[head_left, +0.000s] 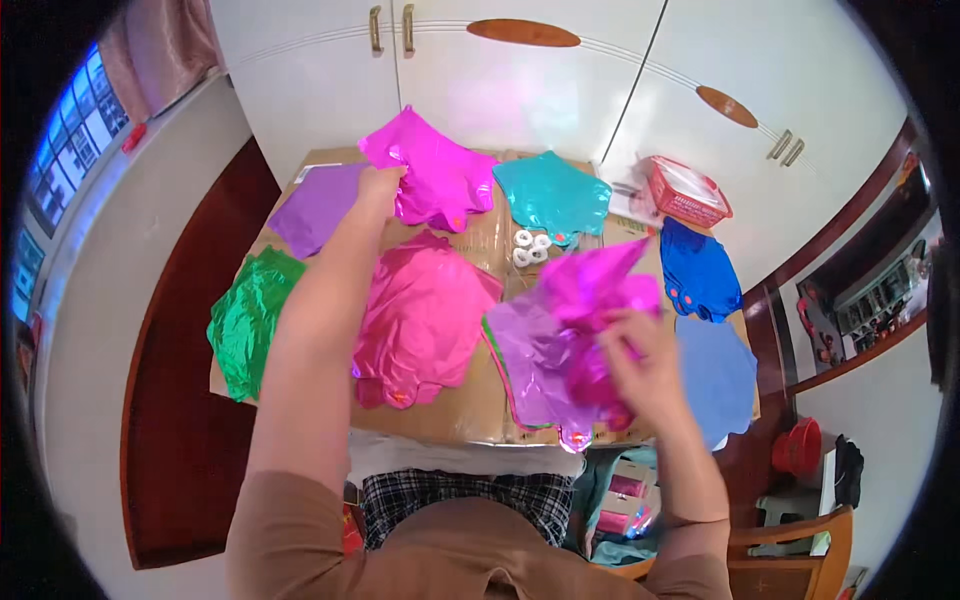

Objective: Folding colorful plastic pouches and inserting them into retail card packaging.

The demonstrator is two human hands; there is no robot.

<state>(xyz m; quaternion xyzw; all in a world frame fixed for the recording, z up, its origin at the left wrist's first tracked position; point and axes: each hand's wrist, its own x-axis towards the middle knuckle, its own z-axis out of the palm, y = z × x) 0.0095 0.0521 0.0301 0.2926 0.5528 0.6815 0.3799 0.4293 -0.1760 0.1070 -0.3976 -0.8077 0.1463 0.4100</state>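
Head: magenta foil (592,285), tip upper right

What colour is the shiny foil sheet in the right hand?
Bright magenta foil sheet, best seen in the head view.

Glossy, mirror-like foil in a magenta stack (440,175), a lifted magenta sheet (590,275), a teal stack (552,192) and a royal-blue stack (698,270), all catching bright highlights. The green stack (255,325) is equally metallic but heavily crinkled. A pink stack (425,315) has a softer sheen and fine wrinkles. The purple sheet (315,208) and pale-blue sheet (715,375) look smooth and nearly matt. Beneath is dull brown cardboard (478,418) with shiny clear tape. Small white rings (522,239) seem smooth, perhaps plastic, though too small to be sure. Behind are glossy white cabinet doors (550,85) with brassy metal handles (376,30). The basket (685,205) is red plastic; the chair (800,565), varnished wood.
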